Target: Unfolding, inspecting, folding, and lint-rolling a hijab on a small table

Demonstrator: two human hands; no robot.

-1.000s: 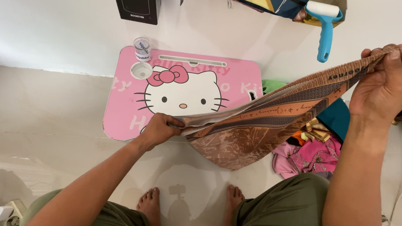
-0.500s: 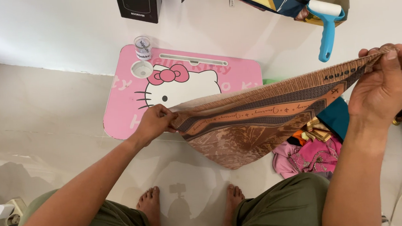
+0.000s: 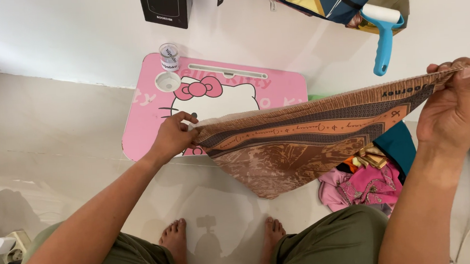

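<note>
Clearly, a brown patterned scarf (image 3: 296, 144) with an orange band was stretched across the middle of the frame, folded into a triangle whose point hung down toward the lower centre. The left hand (image 3: 175, 137) pinched one corner at centre left, fingers closed on the cloth. The right hand (image 3: 459, 108) gripped the opposite corner at the right edge, held higher. The two hands were well apart. Behind the scarf, in the upper centre, stood a pink cartoon-cat lap table (image 3: 151, 113) with a small clear jar (image 3: 169, 56) near its cup hole. A blue lint roller (image 3: 382, 36) lay at upper right, and pink clothes (image 3: 360, 186) were heaped at lower right.
</note>
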